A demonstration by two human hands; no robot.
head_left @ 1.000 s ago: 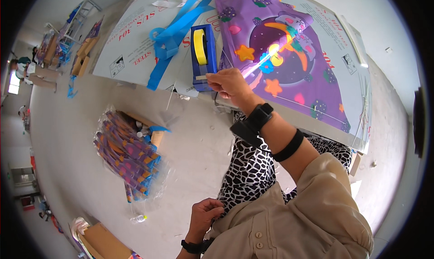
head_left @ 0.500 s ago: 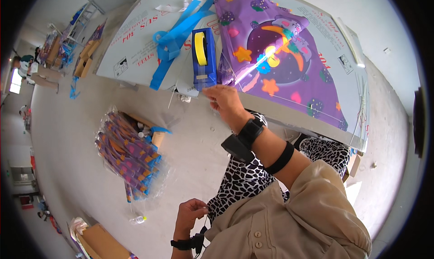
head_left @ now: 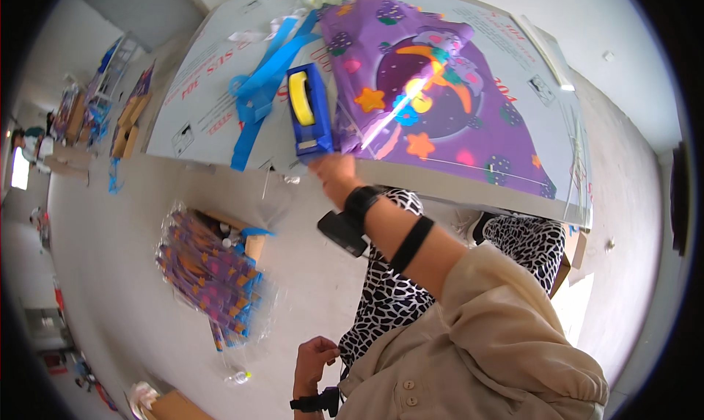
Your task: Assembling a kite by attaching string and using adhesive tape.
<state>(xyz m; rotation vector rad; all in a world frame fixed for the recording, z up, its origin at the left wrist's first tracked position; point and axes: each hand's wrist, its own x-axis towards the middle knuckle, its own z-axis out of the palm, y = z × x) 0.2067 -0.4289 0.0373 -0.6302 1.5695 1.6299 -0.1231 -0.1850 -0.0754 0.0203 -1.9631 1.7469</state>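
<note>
One blue tape dispenser (head_left: 315,130), carrying a yellow roll (head_left: 301,101), stands near the front edge of the table (head_left: 205,145). At its front end I see the person's right hand (head_left: 336,178), with the fingers bent; it is blurred, so I cannot tell if they are pressed together on something. Just to the right of the dispenser lies a purple cloth (head_left: 447,123), printed with stars and a moon, and to the left lies a blue ribbon (head_left: 257,104), loosely folded. The left hand (head_left: 315,358) is low, beside the patterned trousers (head_left: 389,295), its fingers curled; whether they grip anything, I cannot say. On the floor, well apart from the table, lies a purple and orange bundle (head_left: 209,273) in clear plastic, and near it a small bottle (head_left: 237,378).
</note>
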